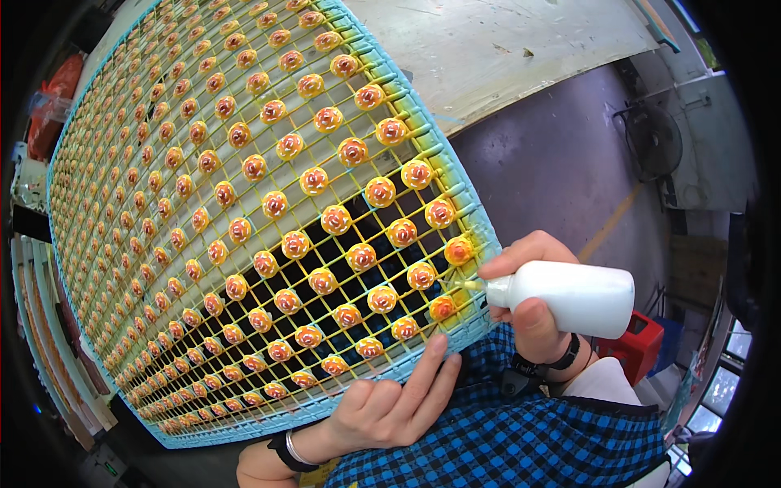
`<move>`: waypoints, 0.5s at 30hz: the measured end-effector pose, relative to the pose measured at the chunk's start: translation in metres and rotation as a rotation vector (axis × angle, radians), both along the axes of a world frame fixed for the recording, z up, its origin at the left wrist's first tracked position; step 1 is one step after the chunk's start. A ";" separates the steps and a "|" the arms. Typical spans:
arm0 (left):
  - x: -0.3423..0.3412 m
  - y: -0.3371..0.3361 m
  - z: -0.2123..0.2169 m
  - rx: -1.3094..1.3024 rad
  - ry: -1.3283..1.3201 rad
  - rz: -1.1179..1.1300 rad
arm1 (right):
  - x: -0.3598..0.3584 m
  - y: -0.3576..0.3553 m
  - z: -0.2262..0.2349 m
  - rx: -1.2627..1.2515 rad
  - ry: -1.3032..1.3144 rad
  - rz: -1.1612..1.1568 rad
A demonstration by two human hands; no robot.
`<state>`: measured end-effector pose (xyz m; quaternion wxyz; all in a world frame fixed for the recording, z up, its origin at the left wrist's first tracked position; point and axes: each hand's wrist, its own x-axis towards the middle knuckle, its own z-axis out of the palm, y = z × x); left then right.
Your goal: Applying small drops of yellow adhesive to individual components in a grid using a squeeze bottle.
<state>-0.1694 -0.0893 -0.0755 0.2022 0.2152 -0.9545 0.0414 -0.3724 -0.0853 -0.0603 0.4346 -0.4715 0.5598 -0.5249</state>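
A large wire grid panel (423, 110) leans across the view, its yellow mesh framed by a light blue rim. Round orange and yellow rosettes (336, 220) dot the mesh in rows, most marked with small white strokes. Two near the right corner, an upper rosette (460, 250) and a lower rosette (442, 307), show no white strokes. My right hand (533, 305) is closed around a white squeeze bottle (582, 297), tipped sideways with its narrow nozzle between those two. My left hand (390, 407) grips the lower rim, two fingers extended along it; its thumb is hidden.
Behind the panel is a pale worktable (504, 49), paint-marked, with its edge running to the upper right. A black fan (651, 138) stands at the right, and a red crate (633, 348) sits beyond my right arm. Pale blue-edged frames (49, 325) lean at far left.
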 end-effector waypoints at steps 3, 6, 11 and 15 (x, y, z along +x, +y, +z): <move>-0.006 0.001 0.001 0.002 -0.013 -0.001 | 0.000 0.006 0.000 0.008 0.032 0.022; -0.013 -0.001 0.001 -0.035 -0.025 0.024 | -0.001 0.009 0.002 -0.012 0.113 0.064; -0.014 -0.001 -0.002 -0.063 -0.054 0.043 | 0.003 0.007 0.000 -0.106 0.157 0.090; -0.013 0.000 -0.002 -0.069 -0.063 0.052 | 0.002 0.007 0.000 -0.112 0.166 0.110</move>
